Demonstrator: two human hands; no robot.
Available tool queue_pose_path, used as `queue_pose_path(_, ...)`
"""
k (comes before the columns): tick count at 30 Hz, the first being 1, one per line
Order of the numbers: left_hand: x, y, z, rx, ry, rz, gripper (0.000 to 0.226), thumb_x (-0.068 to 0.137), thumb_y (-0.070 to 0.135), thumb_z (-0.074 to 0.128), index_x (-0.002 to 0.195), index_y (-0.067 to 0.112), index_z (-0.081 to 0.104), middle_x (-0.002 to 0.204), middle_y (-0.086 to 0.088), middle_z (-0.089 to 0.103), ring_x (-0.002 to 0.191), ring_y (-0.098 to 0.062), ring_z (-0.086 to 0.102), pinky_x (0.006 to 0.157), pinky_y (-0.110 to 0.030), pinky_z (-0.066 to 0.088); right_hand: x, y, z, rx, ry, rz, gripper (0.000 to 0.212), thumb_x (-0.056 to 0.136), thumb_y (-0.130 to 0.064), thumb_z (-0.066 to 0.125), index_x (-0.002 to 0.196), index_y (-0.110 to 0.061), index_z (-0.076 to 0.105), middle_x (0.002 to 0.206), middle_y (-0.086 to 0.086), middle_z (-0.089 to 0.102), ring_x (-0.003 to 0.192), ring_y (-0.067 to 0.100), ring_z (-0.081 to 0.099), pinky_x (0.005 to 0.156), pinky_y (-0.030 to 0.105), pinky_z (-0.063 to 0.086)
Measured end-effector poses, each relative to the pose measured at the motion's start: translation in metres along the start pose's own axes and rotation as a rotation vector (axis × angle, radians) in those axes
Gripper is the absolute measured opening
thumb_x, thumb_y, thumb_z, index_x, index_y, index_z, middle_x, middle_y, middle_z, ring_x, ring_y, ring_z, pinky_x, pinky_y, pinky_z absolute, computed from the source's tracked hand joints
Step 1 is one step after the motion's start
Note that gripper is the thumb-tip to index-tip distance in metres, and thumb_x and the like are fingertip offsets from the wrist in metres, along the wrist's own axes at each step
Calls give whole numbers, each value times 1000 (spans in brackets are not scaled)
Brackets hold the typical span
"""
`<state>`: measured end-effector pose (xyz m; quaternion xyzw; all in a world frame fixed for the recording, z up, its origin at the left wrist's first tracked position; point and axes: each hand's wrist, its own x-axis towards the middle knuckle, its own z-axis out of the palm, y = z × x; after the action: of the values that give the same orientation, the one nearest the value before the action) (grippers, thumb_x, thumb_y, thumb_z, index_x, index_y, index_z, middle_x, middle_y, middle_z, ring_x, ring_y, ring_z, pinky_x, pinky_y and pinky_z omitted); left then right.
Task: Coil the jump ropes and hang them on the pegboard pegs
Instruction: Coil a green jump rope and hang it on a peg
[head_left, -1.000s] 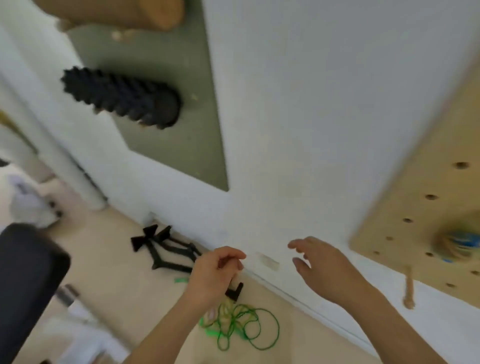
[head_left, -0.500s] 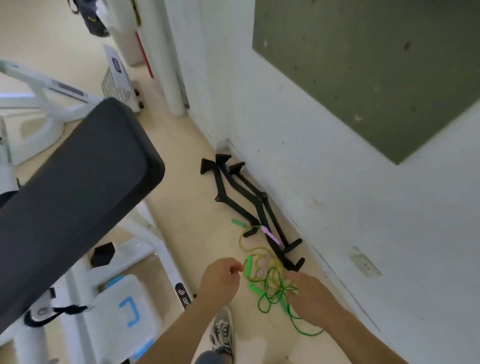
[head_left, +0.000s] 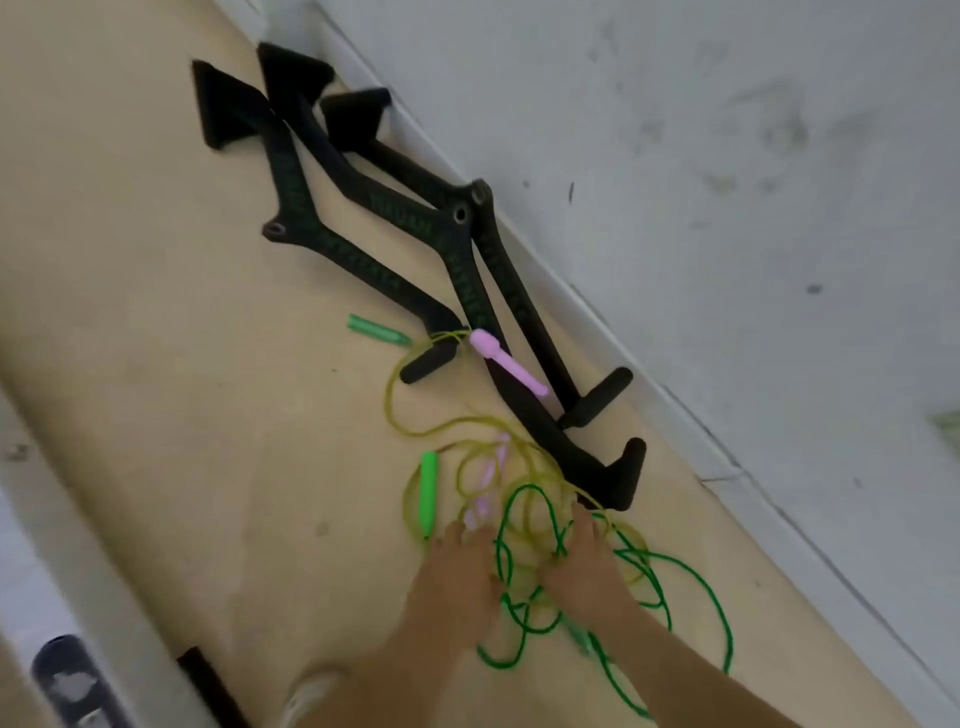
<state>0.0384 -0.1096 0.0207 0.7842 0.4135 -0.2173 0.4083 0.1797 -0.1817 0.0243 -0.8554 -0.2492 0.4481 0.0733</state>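
Down on tan floor (head_left: 208, 415), tangled green and yellow jump ropes (head_left: 524, 487), green plastic handle (head_left: 428, 491) lying near-to-far, pink handle (head_left: 506, 364) slanting far-left to near-right, left hand (head_left: 457, 577), right hand (head_left: 584, 571) on tangle, grips unclear.

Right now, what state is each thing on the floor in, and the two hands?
Green jump rope: uncoiled, tangled on the floor.
Yellow jump rope: uncoiled, tangled with the green one.
Pink handle: lying across a black bar.
Green handle: flat on the floor beside the tangle.
Black bars: lying along the wall.
Left hand: on the tangle, grip too blurred to tell.
Right hand: on the tangle, grip unclear too.
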Motion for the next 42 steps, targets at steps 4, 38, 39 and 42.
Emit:
queue_pose_path(4,45,9,24,-301,-158,-30,45,86,30,50,129,17,51,124,-11,60,108,-22,59,85,-25,46,53,14,23,343,-19,91,58,80,-11,68,132,-18,44,109,2,61,97,20,60,81,32,49)
queue_pose_path(38,-652,482,-621,-828,601,1082,22,103,18,41,82,14,49,81,-4,73,38,-18,49,41,-19,36,-641,-280,-535,168,582,-188,44,97,-24,48,138,-9,45,139,10,49,132,27,44,104,35,36)
queue_pose_path(39,-663,492,-626,-835,586,1123,23,103,19,41,82,15,48,81,-3,73,37,-17,47,43,-21,36,-659,-283,-537,293,541,-347,55,95,-20,52,147,-18,34,148,0,40,139,19,35,110,34,31)
queue_pose_path(42,-687,521,-644,-953,438,1180,23,104,21,38,83,15,45,85,-6,74,35,-14,44,42,-24,22,-711,-317,-534,721,140,-815,75,88,-26,66,149,-41,26,150,-22,35,138,-1,32,112,31,29)
